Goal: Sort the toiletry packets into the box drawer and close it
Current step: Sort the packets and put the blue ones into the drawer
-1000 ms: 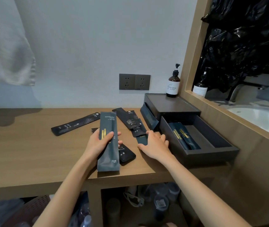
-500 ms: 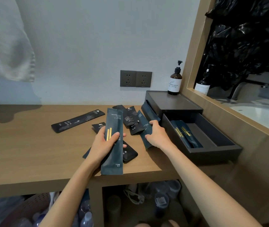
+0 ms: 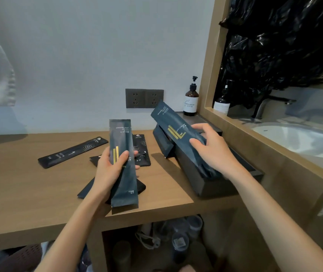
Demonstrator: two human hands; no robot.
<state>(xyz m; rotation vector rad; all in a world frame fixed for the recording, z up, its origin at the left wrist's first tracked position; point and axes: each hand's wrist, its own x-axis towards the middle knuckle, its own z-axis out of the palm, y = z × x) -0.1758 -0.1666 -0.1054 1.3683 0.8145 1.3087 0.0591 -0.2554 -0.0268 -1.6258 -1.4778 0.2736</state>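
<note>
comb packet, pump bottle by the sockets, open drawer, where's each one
comb packet (image 3: 126,182): head view, lower half, just above the word COMB.
pump bottle (image 3: 190,103): head view, white label on its body.
drawer (image 3: 219,186): head view, bare front wall.

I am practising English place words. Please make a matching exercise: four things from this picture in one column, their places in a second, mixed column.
1. dark teal flat packet marked COMB
2. tilted dark teal packet with gold stripes
3. long narrow black packet
4. brown pump bottle

a. flat on the wooden counter
b. in the right hand, over the open drawer
c. upright beside the wall sockets
d. in the left hand

Pairs: 1-d, 2-b, 3-a, 4-c.
</note>
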